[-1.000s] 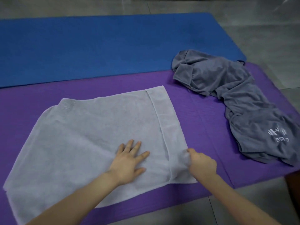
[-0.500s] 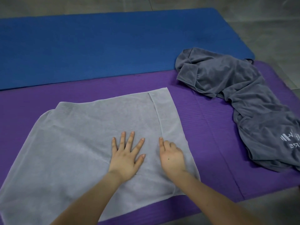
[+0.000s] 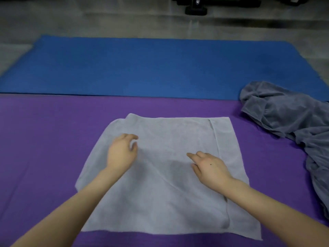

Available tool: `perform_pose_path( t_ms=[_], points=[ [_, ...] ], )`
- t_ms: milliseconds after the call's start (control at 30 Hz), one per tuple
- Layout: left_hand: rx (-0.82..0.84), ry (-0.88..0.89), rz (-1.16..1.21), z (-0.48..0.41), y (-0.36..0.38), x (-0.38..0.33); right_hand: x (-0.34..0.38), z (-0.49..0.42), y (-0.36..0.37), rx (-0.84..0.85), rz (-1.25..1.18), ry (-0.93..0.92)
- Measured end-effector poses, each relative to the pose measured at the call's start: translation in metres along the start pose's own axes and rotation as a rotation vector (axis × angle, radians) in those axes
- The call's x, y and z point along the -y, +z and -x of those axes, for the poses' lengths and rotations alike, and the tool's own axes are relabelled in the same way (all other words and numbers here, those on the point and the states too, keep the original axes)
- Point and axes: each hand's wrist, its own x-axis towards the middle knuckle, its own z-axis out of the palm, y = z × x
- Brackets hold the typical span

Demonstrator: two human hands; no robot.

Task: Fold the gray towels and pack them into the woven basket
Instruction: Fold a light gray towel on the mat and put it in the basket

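Observation:
A light gray towel (image 3: pixel 170 193) lies spread flat on the purple mat (image 3: pixel 44 148), with a folded strip along its right side. My left hand (image 3: pixel 122 152) is over the towel's left part, fingers loosely curled and holding nothing. Right of the towel's middle is my right hand (image 3: pixel 208 164), relaxed, its fingers pointing left and low over the cloth. A darker gray towel (image 3: pixel 288 120) lies crumpled at the mat's right edge, apart from both hands. No woven basket is in view.
A blue mat (image 3: pixel 151 66) lies beyond the purple one. Gray tiled floor (image 3: pixel 106 24) runs behind it, with a dark piece of equipment (image 3: pixel 195 8) at the top edge.
Both hands lay flat and close together on the towel; now they are apart, the left one shifted toward the towel's left side with fingers curled. The view has swung left and up.

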Motion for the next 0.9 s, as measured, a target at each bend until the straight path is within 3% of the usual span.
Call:
perform_pose_path(
  t_ms=[100,200,333,467,600,733,833,900],
  points=[
    [-0.103,-0.297,-0.030,-0.012,-0.024,0.065,0.039,-0.037,-0.026,0.146,-0.037,-0.093],
    [-0.023,-0.543,-0.003,-0.013,-0.029,0.116,0.084,-0.076,-0.032,0.204,0.008,-0.198],
    [0.069,-0.638,0.207,-0.007,-0.025,0.147,0.146,-0.132,-0.018,0.313,0.111,-0.232],
    [0.132,-0.683,0.398,-0.007,-0.021,0.160,0.199,-0.186,0.010,0.252,0.087,-0.146],
    [0.231,-0.682,0.579,-0.003,-0.025,0.165,0.231,-0.230,0.041,0.177,0.078,-0.182],
    [0.163,-0.581,0.621,-0.001,-0.041,0.160,0.232,-0.247,0.052,0.249,-0.010,-0.287],
    [0.186,-0.411,0.574,0.003,-0.058,0.135,0.199,-0.226,0.039,0.139,-0.117,-0.305],
    [0.364,-0.197,0.614,0.013,-0.065,0.113,0.160,-0.196,0.029,-0.029,-0.086,-0.386]
  ],
)
